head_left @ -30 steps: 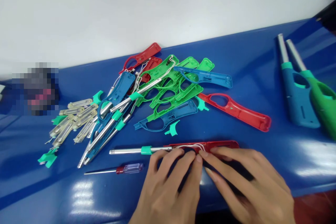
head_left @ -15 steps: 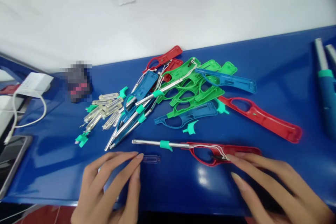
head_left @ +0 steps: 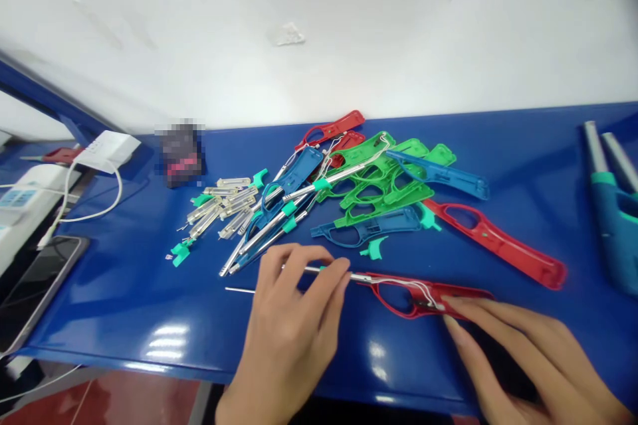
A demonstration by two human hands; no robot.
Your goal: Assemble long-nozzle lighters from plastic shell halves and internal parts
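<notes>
Tabletop [head_left: 399, 348] stretching from the red shell [head_left: 445, 288] to our near edge, parts heap [head_left: 343, 174] beyond the shell, shell open-faced with white wires [head_left: 406, 282], metal tube [head_left: 359, 277] at its left end, our left hand [head_left: 294, 319] narrow there, grip unclear, our right hand [head_left: 535, 335] holding its right end.

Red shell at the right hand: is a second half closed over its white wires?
No, the white wires lie uncovered along the red shell beside the right hand.
</notes>
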